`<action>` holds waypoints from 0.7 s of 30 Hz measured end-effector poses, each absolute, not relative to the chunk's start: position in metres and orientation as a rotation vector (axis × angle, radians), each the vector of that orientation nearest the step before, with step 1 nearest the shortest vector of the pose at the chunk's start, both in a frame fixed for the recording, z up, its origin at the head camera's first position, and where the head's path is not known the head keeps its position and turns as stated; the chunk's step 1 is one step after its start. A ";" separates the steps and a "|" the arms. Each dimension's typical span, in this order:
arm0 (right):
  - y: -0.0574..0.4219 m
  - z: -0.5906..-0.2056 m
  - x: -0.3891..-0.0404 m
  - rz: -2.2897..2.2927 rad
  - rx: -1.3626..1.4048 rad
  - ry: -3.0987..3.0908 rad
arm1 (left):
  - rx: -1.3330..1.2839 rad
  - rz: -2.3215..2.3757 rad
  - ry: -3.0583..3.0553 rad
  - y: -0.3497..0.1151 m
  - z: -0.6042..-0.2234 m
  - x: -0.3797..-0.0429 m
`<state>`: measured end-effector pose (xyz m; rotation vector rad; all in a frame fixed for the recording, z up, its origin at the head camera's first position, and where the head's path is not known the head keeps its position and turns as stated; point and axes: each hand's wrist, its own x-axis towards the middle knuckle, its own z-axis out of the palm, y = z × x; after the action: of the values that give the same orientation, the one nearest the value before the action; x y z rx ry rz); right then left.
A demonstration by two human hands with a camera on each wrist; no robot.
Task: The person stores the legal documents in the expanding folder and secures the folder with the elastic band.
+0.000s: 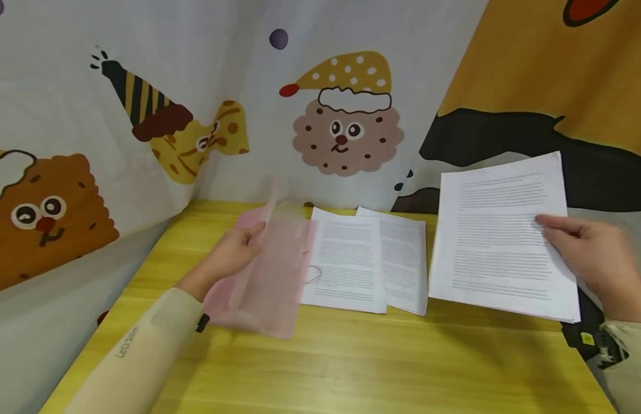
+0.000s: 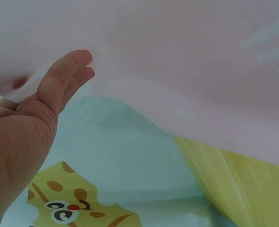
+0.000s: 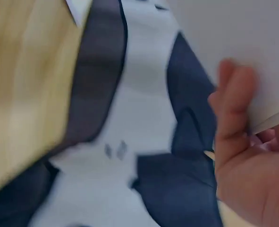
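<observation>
A translucent pink plastic document folder (image 1: 279,276) is gripped along its left side by my left hand (image 1: 234,251), thumb on its front face. It tilts over the table's left part, and the left wrist view shows its pale pink sheet (image 2: 186,56) above my left hand (image 2: 45,99). On the right, my right hand (image 1: 591,253) pinches the right edge of a stack of printed papers (image 1: 501,241), text facing me, raised over the table. In the right wrist view the fingers of my right hand (image 3: 252,142) lie against the papers' white underside (image 3: 252,38).
Two printed stacks lie between my hands on the yellow wooden table (image 1: 341,368): a left stack (image 1: 351,264) overlapping a right stack (image 1: 405,264). The folder's thin string loop (image 1: 314,275) crosses the left stack's edge. A cartoon-printed curtain (image 1: 237,46) hangs behind the table.
</observation>
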<state>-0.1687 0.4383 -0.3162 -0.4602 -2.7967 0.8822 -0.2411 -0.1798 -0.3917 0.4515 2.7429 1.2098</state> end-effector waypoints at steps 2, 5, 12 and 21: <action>0.429 -0.328 -0.175 1.163 -0.456 -2.775 | 0.445 1.203 2.750 -0.183 -0.391 -0.240; 0.404 -0.355 -0.187 1.468 -0.373 -2.767 | 0.449 1.204 2.759 -0.186 -0.389 -0.238; 0.320 -0.409 -0.211 1.745 -0.109 -2.773 | 0.453 1.240 2.737 -0.187 -0.389 -0.237; 0.268 -0.425 -0.223 1.893 0.013 -2.751 | 0.454 1.253 2.745 -0.183 -0.389 -0.239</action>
<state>-0.2234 0.2675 -0.4246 0.0134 -2.7506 1.8927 -0.2389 -0.1827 -0.3892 0.4542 2.7449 1.2535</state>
